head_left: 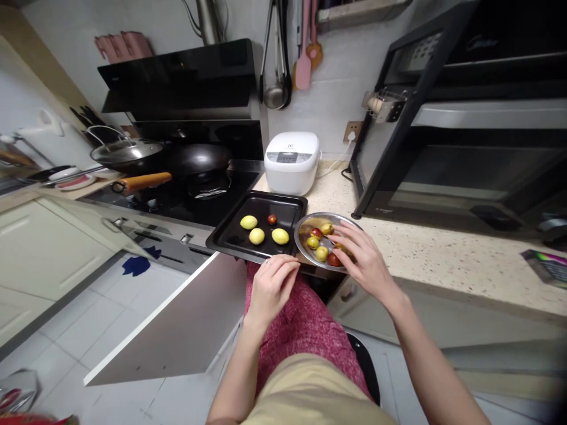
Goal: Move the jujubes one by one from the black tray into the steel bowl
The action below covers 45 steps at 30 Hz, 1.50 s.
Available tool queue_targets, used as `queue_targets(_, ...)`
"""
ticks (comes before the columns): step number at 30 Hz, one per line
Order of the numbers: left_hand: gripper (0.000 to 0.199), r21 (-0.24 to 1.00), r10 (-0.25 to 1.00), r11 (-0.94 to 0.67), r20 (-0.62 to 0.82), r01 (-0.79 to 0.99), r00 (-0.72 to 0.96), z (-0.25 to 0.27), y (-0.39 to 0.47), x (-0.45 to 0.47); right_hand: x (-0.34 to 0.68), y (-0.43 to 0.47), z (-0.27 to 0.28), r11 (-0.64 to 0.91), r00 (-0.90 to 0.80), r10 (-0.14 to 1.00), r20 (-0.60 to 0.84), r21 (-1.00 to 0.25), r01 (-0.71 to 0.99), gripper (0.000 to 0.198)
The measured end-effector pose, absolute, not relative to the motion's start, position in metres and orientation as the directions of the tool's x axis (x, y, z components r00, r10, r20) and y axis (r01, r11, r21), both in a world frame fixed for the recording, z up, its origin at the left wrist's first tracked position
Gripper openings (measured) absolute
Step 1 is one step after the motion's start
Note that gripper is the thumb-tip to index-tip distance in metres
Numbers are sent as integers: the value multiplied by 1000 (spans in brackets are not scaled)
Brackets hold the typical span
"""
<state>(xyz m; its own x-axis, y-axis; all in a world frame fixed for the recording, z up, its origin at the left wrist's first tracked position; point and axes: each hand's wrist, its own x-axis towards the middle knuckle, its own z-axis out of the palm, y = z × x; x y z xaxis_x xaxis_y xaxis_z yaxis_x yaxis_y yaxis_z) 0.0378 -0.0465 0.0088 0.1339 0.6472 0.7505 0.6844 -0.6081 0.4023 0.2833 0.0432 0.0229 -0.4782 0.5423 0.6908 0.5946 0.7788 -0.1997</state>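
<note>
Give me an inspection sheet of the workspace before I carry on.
Surface: speckled countertop; black tray and metal bowl sit near its front edge.
Job's things: tray has three yellow fruits and one small red fruit; bowl has mixed yellow and reddish fruits.
Clutter: dark box at the counter's right; dark blue item on the floor.
Hands: left hand pinched near the tray's front right corner, anything held unclear; right hand spread over the bowl, contact with fruit unclear.
Cables: white cord between rice cooker and wall socket.
Surroundings: wok and lidded pan on the stove, left; oven, right.
</note>
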Motion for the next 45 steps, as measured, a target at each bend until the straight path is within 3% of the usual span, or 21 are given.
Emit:
queue_targets(7, 14, 336, 629, -620, 753, 709, 193, 16, -56, 19, 208, 94, 56, 874, -749, 475, 462, -148, 464, 32)
queue_targets(12, 15, 301, 612, -640, 756, 707, 233, 24, -62, 14, 149, 145, 60, 862, -841, 506, 191, -63, 504, 31)
queue_targets(20, 15, 279, 583, -661, 776, 696, 243, 28, -65, 10, 104, 184, 42, 862, -860, 506, 69, -6, 507, 26)
queue_targets(26, 14, 279, 587, -669, 767, 689, 259, 25, -61, 11, 105, 185, 44, 869, -863, 494, 109, -35, 493, 18)
queue_targets(33, 22, 338, 605, -694, 753, 636, 259, 13, -53, 21, 174, 147, 71, 869, -815, 494, 303, -133, 478, 28)
queue_targets(36, 32, 348, 617, -700, 734, 623, 284, 5, -47, 30, 220, 119, 69, 854, -746, 520, 416, -235, 465, 28)
queue_targets(45, 55, 329, 666, -705, 611, 629, 427, -13, -36, 58, 293, 87, 22, 767, -667, 641, 379, -284, 576, 35)
